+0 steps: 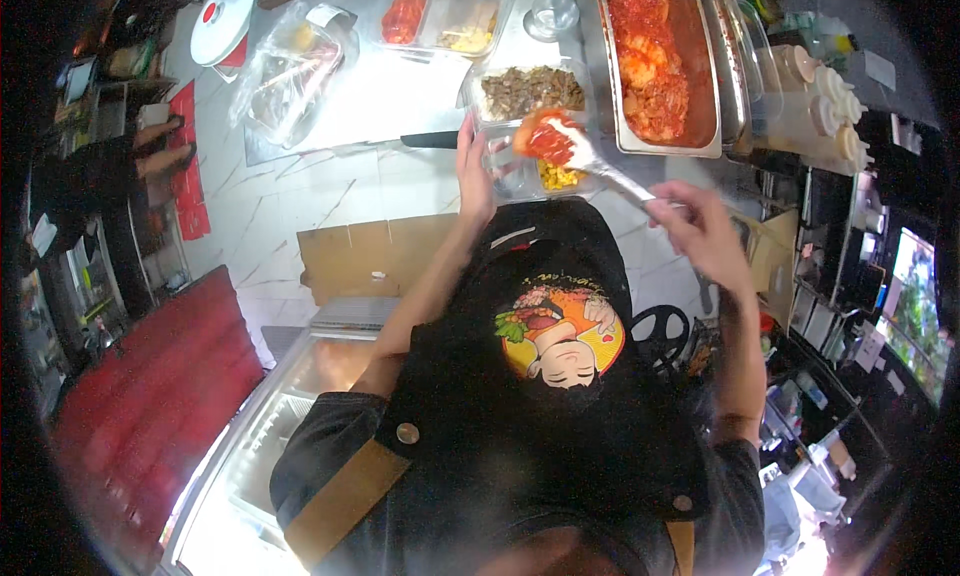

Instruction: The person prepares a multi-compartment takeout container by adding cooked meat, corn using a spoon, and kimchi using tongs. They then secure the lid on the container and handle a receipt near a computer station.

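Note:
My left hand (pixel 475 172) steadies a clear plastic compartment container (pixel 517 193) by its left side. Chopped brown meat over rice (pixel 532 93) fills the container's far section, and yellow corn (pixel 561 175) lies in a near compartment. In my right hand (pixel 697 227) is a metal serving utensil (pixel 619 178); whether it is tongs or a spoon cannot be told. Its far end carries red-sauced kimchi (pixel 549 137), held above the container and partly hiding it. Beyond, to the right, a deep metal pan (pixel 706 118) contains more kimchi (pixel 649 65).
Another filled compartment container (pixel 439 48) and a clear cup (pixel 555 13) stand farther back. Leftward are a plastic-bagged container (pixel 292 73), a white-lidded pot (pixel 223 20) and a dark knife-like strip (pixel 429 140) at the counter edge. Squeeze bottles (pixel 825 110) crowd the right. Another person's hands (pixel 165 144) show far left.

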Demonstrator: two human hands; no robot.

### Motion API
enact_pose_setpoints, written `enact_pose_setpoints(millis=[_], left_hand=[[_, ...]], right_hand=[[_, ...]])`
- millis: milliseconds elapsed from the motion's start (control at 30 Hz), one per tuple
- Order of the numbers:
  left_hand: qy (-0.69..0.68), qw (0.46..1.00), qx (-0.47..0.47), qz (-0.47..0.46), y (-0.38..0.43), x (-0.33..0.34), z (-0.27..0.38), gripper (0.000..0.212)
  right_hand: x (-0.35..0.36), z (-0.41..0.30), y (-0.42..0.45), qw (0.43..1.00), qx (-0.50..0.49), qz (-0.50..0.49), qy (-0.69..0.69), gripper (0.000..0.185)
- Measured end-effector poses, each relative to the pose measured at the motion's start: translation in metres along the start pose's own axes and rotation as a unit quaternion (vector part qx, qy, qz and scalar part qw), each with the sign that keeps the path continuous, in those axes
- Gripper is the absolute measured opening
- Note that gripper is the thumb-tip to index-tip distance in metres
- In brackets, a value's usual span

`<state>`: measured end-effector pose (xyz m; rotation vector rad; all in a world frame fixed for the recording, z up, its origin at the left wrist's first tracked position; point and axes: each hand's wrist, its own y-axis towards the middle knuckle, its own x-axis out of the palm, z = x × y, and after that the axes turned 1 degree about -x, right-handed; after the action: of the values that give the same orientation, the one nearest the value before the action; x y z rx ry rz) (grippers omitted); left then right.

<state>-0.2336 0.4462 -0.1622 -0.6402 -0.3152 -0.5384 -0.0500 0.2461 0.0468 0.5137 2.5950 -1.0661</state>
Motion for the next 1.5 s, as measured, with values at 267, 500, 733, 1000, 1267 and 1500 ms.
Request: enact_pose_setpoints(millis=[267,500,733,1000,1267,1500], left_hand=[[-0.057,0.996,0.065,-0.013,0.014,-0.007,-0.016,0.053],[-0.016,0.996,0.086,0.004,0.011,-0.005,-0.016,0.054],[-0.017,0.994,0.109,0.001,0.011,-0.003,-0.017,0.054],[-0.053,0.995,0.089,0.010,0.012,-0.004,-0.020,0.054],[-0.026,0.994,0.110,-0.002,0.008,-0.006,-0.022,0.054],[-0.043,0.996,0.080,-0.002,0.012,-0.003,-0.020,0.053]], right_hand=[[0.093,-0.009,0.023,0.939,-0.163,0.099,-0.285,0.025],[0.089,-0.022,0.009,0.917,-0.095,0.112,-0.371,0.025],[0.085,-0.020,0.007,0.917,-0.116,0.113,-0.365,0.022],[0.087,-0.028,0.011,0.928,-0.094,0.070,-0.354,0.024],[0.085,-0.030,0.016,0.923,-0.099,0.091,-0.359,0.021],[0.089,-0.023,0.030,0.926,-0.119,0.108,-0.340,0.022]])
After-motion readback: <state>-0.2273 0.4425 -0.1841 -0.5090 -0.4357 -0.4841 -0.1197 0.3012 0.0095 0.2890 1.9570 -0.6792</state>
